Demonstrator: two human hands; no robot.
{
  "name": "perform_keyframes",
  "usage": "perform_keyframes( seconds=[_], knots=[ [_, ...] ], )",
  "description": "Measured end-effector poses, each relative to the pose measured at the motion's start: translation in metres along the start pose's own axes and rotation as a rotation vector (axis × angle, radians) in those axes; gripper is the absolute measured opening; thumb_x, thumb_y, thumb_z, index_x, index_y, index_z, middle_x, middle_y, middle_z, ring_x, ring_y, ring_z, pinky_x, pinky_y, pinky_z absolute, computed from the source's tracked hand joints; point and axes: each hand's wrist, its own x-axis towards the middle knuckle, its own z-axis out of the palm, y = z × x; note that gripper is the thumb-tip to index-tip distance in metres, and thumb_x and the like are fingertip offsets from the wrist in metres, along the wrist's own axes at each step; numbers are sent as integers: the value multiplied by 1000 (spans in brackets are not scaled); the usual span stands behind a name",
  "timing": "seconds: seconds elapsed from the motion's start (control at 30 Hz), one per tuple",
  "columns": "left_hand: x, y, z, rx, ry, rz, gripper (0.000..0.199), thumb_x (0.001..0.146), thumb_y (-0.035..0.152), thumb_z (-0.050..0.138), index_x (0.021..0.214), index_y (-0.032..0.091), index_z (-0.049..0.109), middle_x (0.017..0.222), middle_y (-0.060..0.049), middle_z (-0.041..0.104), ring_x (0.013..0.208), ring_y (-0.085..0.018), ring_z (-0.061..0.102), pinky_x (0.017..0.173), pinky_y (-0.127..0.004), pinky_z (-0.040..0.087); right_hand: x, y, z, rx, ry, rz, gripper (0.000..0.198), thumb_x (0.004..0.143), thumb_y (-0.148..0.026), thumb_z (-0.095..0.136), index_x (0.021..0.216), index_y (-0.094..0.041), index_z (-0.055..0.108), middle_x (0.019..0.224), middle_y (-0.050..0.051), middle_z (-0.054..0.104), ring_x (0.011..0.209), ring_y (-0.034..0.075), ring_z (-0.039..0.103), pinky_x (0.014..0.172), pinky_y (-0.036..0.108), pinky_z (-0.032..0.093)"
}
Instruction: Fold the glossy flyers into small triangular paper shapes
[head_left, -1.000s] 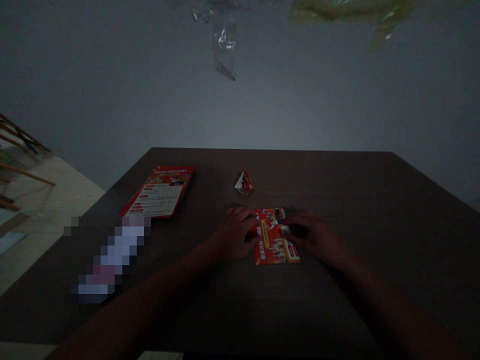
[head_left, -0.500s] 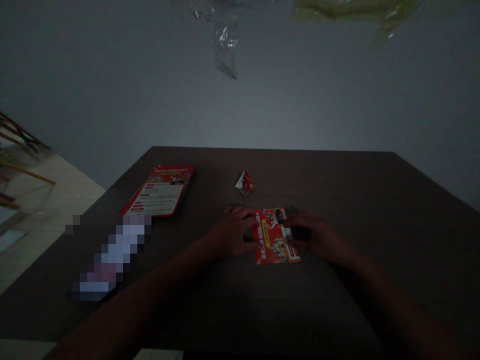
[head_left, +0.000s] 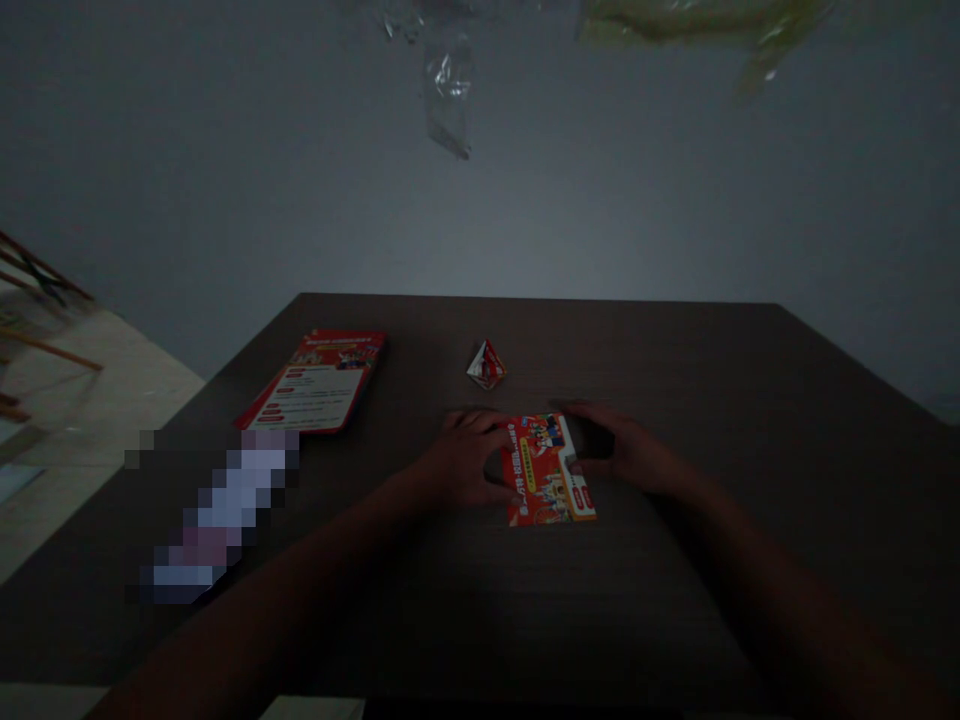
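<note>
A red printed flyer (head_left: pixel 546 472), folded smaller, lies on the dark table in front of me. My left hand (head_left: pixel 472 462) rests at its left edge, thumb and fingers spread apart, the fingertips on or against the paper. On the other side is my right hand (head_left: pixel 622 448), with thumb and fingers apart; the thumb tip is by the flyer's right edge, and the fingers reach past its upper right corner. Just beyond the flyer sits a small folded paper piece (head_left: pixel 487 366), pointed and in red and white.
A stack of red and white flyers (head_left: pixel 319 385) lies at the table's left. Nearer me on that side is a blurred-out pale object (head_left: pixel 225 510). The table (head_left: pixel 675 360) meets a wall with a clear plastic bag (head_left: pixel 448 95) on it. Wooden legs stand on the floor at left.
My right hand has drawn back slightly from the flyer, its fingers spreading wider and uncovering the right edge. The left hand stays at the left edge. The view has shifted slightly.
</note>
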Motion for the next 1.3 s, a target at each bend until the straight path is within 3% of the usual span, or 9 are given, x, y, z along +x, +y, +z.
perform_keyframes(
  seconds=[0.2, 0.37, 0.53, 1.0, 1.13, 1.3],
  knots=[
    [0, -3, 1, -31, 7, 18, 74, 59, 66, 65, 121, 27, 52, 133, -8, 46, 121, -30, 40, 101, -45, 22, 3, 6, 1, -18, 15, 9, 71, 70, -36, 70, 134, -29, 40, 131, 7, 52, 119, 28, 48, 101, 50, 34],
    [1, -6, 4, -43, 53, 31, 63, 60, 63, 66, 109, 24, 58, 131, -8, 48, 119, -28, 42, 102, -44, 22, 5, 5, 2, -17, 51, 20, 67, 70, -37, 71, 130, -28, 43, 124, 7, 56, 114, 27, 51, 99, 49, 36],
    [2, -5, 8, -42, 80, 59, 62, 66, 59, 65, 115, 23, 57, 132, -9, 47, 120, -28, 41, 102, -43, 24, 6, 9, 5, -13, 82, 21, 65, 68, -38, 72, 127, -28, 46, 121, 7, 58, 110, 27, 53, 97, 48, 38],
    [3, -4, 7, -9, 35, 60, 61, 67, 62, 61, 116, 25, 57, 134, -7, 45, 122, -28, 40, 102, -43, 23, 17, 16, 15, -18, 307, 110, 14, 78, -29, 61, 90, -23, 66, 85, 5, 69, 79, 21, 65, 76, 38, 51],
    [3, -3, 6, -7, 34, 62, 61, 68, 63, 60, 116, 25, 57, 134, -8, 46, 121, -28, 41, 102, -44, 23, 18, 12, 16, -127, 324, 120, 12, 80, -27, 59, 85, -23, 68, 82, 5, 69, 75, 21, 65, 72, 39, 52],
    [3, -2, 3, -6, 24, 53, 60, 68, 62, 61, 116, 26, 57, 133, -7, 46, 121, -28, 41, 102, -44, 23, 16, 12, 15, -171, 322, 61, 18, 81, -30, 58, 96, -23, 67, 88, 5, 70, 79, 21, 65, 72, 39, 53]
  ],
)
